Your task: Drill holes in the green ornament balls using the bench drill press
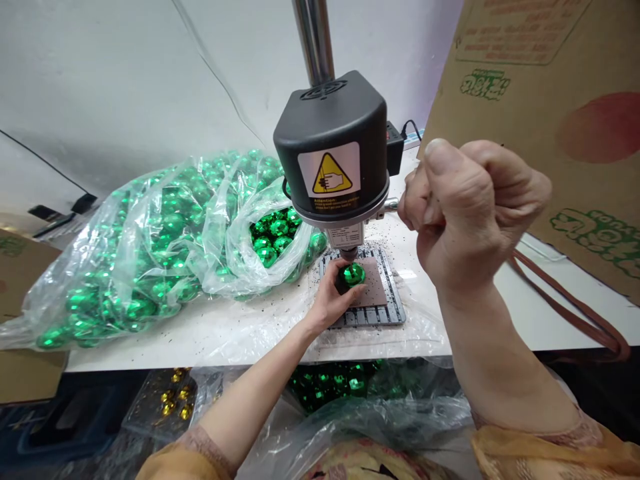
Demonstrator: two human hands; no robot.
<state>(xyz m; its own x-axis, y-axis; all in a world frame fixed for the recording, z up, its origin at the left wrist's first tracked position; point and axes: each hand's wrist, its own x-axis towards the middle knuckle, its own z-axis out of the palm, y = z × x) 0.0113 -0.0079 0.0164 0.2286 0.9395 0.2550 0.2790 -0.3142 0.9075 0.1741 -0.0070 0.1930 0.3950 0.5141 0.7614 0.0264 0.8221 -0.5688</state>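
My left hand (333,297) is closed around a shiny green faceted ball (353,274), steadying it on a brownish pad (377,283) over the slotted base plate (396,308). Directly above the ball is the chuck (349,253) of a black-headed drill press (330,133); whether the bit touches the ball cannot be made out. My right hand (470,207) is raised beside the machine, its fingers wrapped round the press lever (391,205). Only a short metal part of that lever shows; the grip is hidden in the fist.
A clear plastic bag (165,233) full of green balls lies left of the press, its mouth open. Large cardboard boxes (545,120) stand at right. Dark shavings dot the white table (240,333). Below its front edge are more green balls (340,383) in plastic and several gold balls (183,393).
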